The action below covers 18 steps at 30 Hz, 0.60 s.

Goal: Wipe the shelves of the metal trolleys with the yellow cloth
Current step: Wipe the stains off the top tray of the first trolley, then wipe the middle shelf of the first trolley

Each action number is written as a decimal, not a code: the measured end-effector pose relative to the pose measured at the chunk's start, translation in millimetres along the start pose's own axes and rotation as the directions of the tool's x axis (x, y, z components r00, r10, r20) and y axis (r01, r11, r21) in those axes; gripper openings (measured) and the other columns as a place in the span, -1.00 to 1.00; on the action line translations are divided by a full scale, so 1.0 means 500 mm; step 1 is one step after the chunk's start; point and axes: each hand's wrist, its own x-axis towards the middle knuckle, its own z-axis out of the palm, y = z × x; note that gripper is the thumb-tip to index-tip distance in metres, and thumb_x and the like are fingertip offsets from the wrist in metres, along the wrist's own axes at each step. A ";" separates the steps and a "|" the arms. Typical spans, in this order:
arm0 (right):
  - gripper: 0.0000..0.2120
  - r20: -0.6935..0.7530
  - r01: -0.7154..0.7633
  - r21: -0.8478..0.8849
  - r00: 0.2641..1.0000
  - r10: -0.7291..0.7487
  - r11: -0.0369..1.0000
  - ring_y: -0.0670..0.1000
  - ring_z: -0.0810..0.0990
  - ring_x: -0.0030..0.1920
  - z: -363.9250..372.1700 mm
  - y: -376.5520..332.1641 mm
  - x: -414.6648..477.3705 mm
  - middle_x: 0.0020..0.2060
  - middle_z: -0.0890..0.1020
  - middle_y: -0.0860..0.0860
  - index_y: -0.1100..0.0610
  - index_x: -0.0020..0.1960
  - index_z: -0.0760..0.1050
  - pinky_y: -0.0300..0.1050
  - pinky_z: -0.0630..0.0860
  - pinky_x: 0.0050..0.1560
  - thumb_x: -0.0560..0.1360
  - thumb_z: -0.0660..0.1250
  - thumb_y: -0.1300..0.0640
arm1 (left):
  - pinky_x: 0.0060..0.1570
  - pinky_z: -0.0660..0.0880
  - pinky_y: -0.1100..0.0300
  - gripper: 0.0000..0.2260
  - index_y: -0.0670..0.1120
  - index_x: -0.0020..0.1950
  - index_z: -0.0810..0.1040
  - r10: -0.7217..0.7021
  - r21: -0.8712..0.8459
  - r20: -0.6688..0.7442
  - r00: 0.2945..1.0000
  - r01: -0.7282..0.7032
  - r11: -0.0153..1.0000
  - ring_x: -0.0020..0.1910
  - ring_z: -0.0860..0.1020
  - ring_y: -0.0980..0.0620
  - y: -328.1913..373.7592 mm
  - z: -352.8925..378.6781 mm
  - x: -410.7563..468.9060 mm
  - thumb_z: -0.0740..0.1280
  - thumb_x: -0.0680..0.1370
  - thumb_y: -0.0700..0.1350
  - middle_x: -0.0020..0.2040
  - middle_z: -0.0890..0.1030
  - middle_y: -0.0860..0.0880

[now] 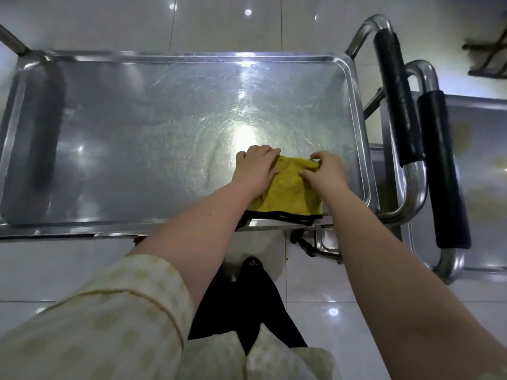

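A yellow cloth (285, 194) with a black hem lies folded on the near right part of the metal trolley's top shelf (131, 138). Its hem hangs slightly over the shelf's front rim. My left hand (253, 171) rests on the cloth's left side, fingers curled over its far edge. My right hand (325, 172) pinches the cloth's far right corner. The shelf is shiny steel with swirl marks and a raised rim.
A second metal trolley (477, 149) stands right beside the first, their padded black handles (395, 97) side by side. A dark object (488, 56) lies on the tiled floor at top right. My foot (252, 266) is under the front edge.
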 end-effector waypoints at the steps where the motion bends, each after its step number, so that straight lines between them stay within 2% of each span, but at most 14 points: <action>1: -0.56 0.014 0.010 -0.033 1.000 -0.009 0.999 0.12 0.46 0.21 -0.002 0.000 0.000 0.25 0.44 0.07 0.05 0.28 0.47 0.02 0.47 0.17 0.45 0.48 0.03 | 0.23 0.21 -0.03 -0.60 0.04 0.45 0.37 -0.017 0.006 -0.020 1.000 0.017 1.000 0.33 0.34 -0.09 0.002 -0.001 -0.001 0.24 0.61 0.07 0.34 0.46 -0.02; 4: -0.67 0.042 0.112 -0.199 0.993 -0.106 0.973 0.13 0.48 0.16 -0.010 -0.009 -0.014 0.13 0.48 0.06 0.05 0.18 0.56 -0.02 0.46 0.04 0.46 0.46 -0.01 | 0.15 0.18 0.01 -0.76 0.05 0.24 0.56 -0.001 0.045 -0.075 0.997 0.004 0.999 0.19 0.40 -0.09 -0.001 -0.020 -0.011 0.25 0.61 0.03 0.16 0.54 -0.01; 7: -0.83 -0.031 0.225 -0.178 0.972 -0.234 0.958 0.07 0.40 0.15 -0.023 -0.027 -0.049 0.02 0.36 -0.03 0.00 0.08 0.59 0.01 0.48 0.08 0.50 0.41 0.06 | 0.18 0.14 0.01 -0.81 0.05 0.13 0.60 0.039 0.021 -0.141 0.989 -0.037 0.999 0.16 0.42 -0.05 -0.020 -0.058 -0.042 0.25 0.61 0.02 0.09 0.55 0.03; 10: -0.79 -0.119 0.346 -0.174 0.922 -0.368 0.922 0.00 0.33 0.15 -0.026 -0.069 -0.100 0.11 0.37 -0.01 0.01 0.08 0.59 -0.10 0.39 0.12 0.48 0.35 0.21 | 0.25 0.08 -0.03 -0.82 0.05 0.11 0.59 0.093 0.082 -0.223 0.970 -0.076 0.994 0.19 0.43 -0.03 -0.053 -0.120 -0.093 0.24 0.62 0.05 0.09 0.57 0.06; 12: -0.76 -0.127 0.451 -0.170 0.872 -0.474 0.876 0.05 0.38 0.16 -0.027 -0.112 -0.143 0.15 0.45 0.04 0.09 0.09 0.58 -0.08 0.38 0.15 0.45 0.32 0.27 | 0.28 0.06 -0.03 -0.85 0.04 0.09 0.60 0.127 0.120 -0.284 0.951 -0.096 0.988 0.19 0.45 -0.03 -0.075 -0.171 -0.137 0.26 0.61 0.01 0.06 0.59 0.06; 15: -0.75 -0.109 0.566 -0.311 0.777 -0.620 0.763 0.12 0.47 0.07 -0.017 -0.176 -0.215 0.05 0.58 0.06 0.12 0.12 0.55 0.01 0.37 0.12 0.44 0.34 0.21 | 0.26 0.12 -0.08 -0.87 -0.01 0.08 0.64 0.201 0.178 -0.416 0.887 -0.137 0.974 0.10 0.52 -0.11 -0.109 -0.243 -0.217 0.34 0.58 -0.10 0.00 0.65 0.00; 18: -0.75 -0.143 0.591 -0.428 0.703 -0.697 0.684 0.09 0.46 0.02 0.020 -0.229 -0.301 0.03 0.58 0.03 0.06 0.15 0.52 -0.01 0.35 0.07 0.48 0.38 0.16 | 0.21 0.18 -0.08 -0.86 -0.01 0.09 0.68 0.270 0.237 -0.539 0.798 -0.164 0.957 0.03 0.56 -0.14 -0.146 -0.301 -0.309 0.42 0.54 -0.11 -0.02 0.67 -0.02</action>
